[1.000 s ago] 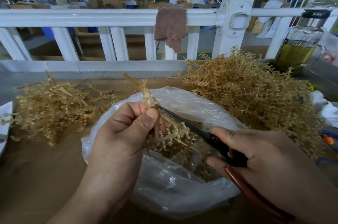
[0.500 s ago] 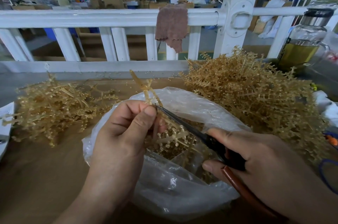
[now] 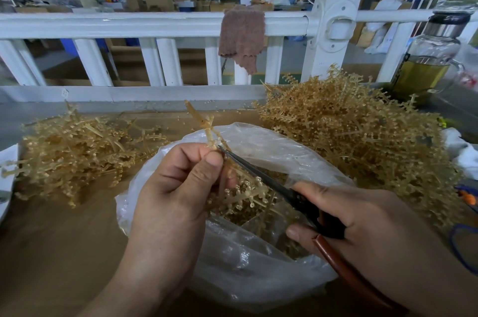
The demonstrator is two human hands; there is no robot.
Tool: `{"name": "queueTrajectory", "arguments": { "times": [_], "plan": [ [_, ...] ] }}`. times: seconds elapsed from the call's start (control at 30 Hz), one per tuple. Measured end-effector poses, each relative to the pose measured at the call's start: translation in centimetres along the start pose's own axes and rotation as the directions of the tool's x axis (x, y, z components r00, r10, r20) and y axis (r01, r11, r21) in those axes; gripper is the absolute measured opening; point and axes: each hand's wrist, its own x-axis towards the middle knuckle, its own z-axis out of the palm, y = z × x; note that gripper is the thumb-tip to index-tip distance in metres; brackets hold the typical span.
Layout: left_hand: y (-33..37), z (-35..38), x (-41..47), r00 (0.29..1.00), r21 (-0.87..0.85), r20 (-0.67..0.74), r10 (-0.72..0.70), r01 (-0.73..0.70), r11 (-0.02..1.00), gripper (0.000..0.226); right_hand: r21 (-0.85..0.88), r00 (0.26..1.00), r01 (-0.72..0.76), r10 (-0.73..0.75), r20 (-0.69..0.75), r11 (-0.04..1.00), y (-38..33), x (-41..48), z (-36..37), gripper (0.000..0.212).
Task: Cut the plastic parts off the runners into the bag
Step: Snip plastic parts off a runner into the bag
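Observation:
My left hand (image 3: pixel 178 187) pinches a translucent amber runner (image 3: pixel 207 125) over the mouth of a clear plastic bag (image 3: pixel 258 265). The runner's stem sticks up past my fingers; its lower branches with small parts hang into the bag. My right hand (image 3: pixel 362 226) grips scissors (image 3: pixel 271 182) with dark blades and a brown handle. The blade tips touch the runner right beside my left thumb. Cut amber parts lie inside the bag.
A low heap of amber runners (image 3: pixel 75 148) lies at the left, a taller heap (image 3: pixel 349 130) at the right. A white railing (image 3: pixel 155 24) with a brown cloth (image 3: pixel 241 37) runs behind. A glass jar of yellow liquid (image 3: pixel 426 63) stands at far right.
The scissor tips have slid up the runner toward my left thumb. Both hands stay over the bag with only slight shifts.

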Motion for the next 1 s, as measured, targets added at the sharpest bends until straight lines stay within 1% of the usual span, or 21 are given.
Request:
{"name": "queueTrajectory", "arguments": {
  "times": [0.17,0.27,0.37,0.57,0.7,0.77,0.83,0.9,1.0],
  "plan": [
    [0.09,0.08,-0.06,1.000,-0.017,-0.002,-0.016,0.016,1.000,0.012,-0.023,1.000,0.014,-0.015,-0.018,1.000,-0.02,0.06,-0.03,0.047],
    [0.23,0.07,-0.12,1.000,-0.030,0.003,-0.030,0.030,0.999,0.012,-0.017,0.999,0.007,-0.008,-0.037,1.000,-0.11,0.01,0.07,0.050],
    [0.29,0.15,-0.15,0.999,-0.045,-0.004,-0.047,0.047,0.998,0.015,-0.014,1.000,0.009,-0.009,-0.028,1.000,-0.23,-0.07,0.15,0.052],
    [0.37,0.42,-0.02,0.998,-0.064,-0.020,-0.057,0.055,0.996,0.013,-0.002,1.000,-0.012,0.012,-0.010,1.000,-0.44,0.06,0.14,0.051],
    [0.47,0.03,0.11,0.997,0.025,-0.047,-0.062,0.063,0.998,0.010,-0.036,1.000,-0.005,0.005,-0.001,0.999,-0.25,0.15,0.31,0.050],
    [0.47,-0.09,0.09,0.998,0.113,-0.064,-0.015,0.023,0.993,0.017,-0.062,1.000,0.000,-0.001,-0.005,0.998,-0.21,0.17,0.35,0.050],
    [0.50,0.03,0.13,0.997,0.174,-0.073,0.020,-0.007,0.985,0.022,-0.048,1.000,-0.019,0.019,0.008,0.999,-0.28,0.17,0.22,0.055],
    [0.42,0.11,0.17,0.998,0.151,-0.068,0.008,0.002,0.988,0.021,-0.038,0.999,-0.033,0.034,0.026,0.999,-0.24,0.07,0.23,0.059],
    [0.28,-0.03,0.19,0.999,0.075,-0.036,-0.021,0.024,0.997,0.018,-0.003,0.997,-0.054,0.054,0.062,0.999,-0.06,0.06,0.36,0.050]
  ]
}}
